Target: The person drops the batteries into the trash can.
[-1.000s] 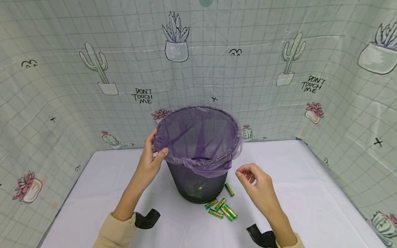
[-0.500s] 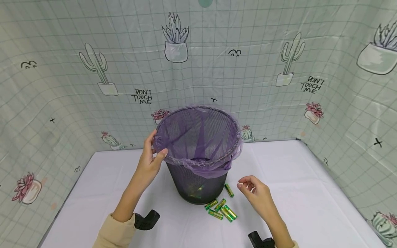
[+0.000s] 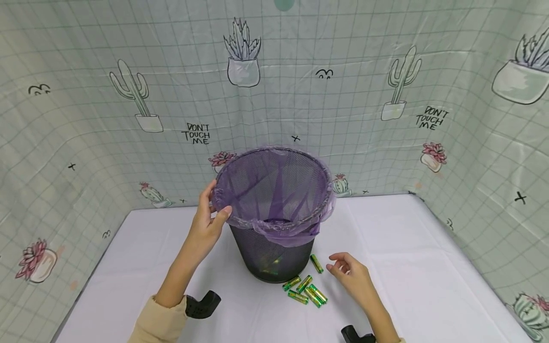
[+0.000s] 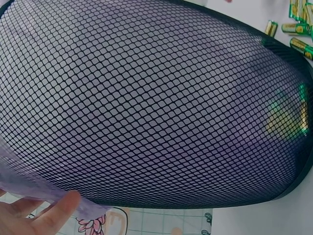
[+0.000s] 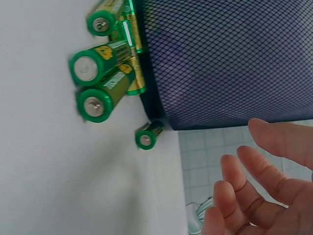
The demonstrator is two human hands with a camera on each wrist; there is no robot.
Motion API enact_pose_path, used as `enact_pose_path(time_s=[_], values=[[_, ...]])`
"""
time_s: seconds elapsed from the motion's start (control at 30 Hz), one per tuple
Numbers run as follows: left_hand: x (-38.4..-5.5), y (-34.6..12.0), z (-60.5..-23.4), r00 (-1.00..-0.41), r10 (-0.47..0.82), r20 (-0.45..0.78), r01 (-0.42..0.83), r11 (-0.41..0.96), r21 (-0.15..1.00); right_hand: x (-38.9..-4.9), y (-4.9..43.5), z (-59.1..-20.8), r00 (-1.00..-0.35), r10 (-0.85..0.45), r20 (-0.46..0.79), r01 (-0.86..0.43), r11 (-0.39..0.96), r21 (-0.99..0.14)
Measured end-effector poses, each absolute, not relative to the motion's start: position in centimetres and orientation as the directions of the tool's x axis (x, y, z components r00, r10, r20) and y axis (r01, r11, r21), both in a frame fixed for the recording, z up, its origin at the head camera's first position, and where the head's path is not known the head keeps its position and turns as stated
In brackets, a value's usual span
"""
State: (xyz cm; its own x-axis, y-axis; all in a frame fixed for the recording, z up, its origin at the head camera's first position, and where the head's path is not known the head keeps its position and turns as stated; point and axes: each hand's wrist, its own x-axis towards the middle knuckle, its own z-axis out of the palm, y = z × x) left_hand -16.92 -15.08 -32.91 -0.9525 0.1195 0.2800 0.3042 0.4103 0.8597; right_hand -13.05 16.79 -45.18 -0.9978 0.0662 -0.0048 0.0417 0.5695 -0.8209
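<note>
A black mesh wastebasket [image 3: 257, 257] stands upright, lined with a purple bag [image 3: 285, 236] folded over its rim. My left hand [image 3: 208, 223] grips the left of the rim, thumb on the bag's edge. Green and gold batteries [image 3: 298, 297] lie in a loose group at the bin's front right foot. One single battery [image 3: 316, 263] lies apart, close to the bin's right side. My right hand [image 3: 352, 276] hovers just right of it, fingers loosely bent, thumb and forefinger apart and nothing between them. Through the mesh in the left wrist view, a battery [image 4: 304, 107] shows inside.
White cloth [image 3: 411, 257] covers the table. Behind it hangs a grid-patterned curtain [image 3: 279, 109] with cactus drawings, which also closes off both sides. Black wrist mounts [image 3: 203, 305] are strapped to both forearms.
My right hand has come down from beside the bin's rim to near the single battery, its thumb and forefinger parting slightly. The left hand, bin and batteries stay put.
</note>
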Motion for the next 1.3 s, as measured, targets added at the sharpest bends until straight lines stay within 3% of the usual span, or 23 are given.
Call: enact_pose_path(time_s=[0.83,1.3], values=[[-17.0,-15.0,-32.8,-0.951,0.120,0.285,0.309,0.411,0.858,-13.9,16.6,-48.6,-0.992,0.061,-0.108,0.124,0.496,-0.859],[-17.1,-15.2,-32.8,-0.952,0.122,0.282,0.307,0.398,0.865,-14.0,16.3,-49.0,-0.996,0.049,-0.073,0.088,0.607,-0.790]])
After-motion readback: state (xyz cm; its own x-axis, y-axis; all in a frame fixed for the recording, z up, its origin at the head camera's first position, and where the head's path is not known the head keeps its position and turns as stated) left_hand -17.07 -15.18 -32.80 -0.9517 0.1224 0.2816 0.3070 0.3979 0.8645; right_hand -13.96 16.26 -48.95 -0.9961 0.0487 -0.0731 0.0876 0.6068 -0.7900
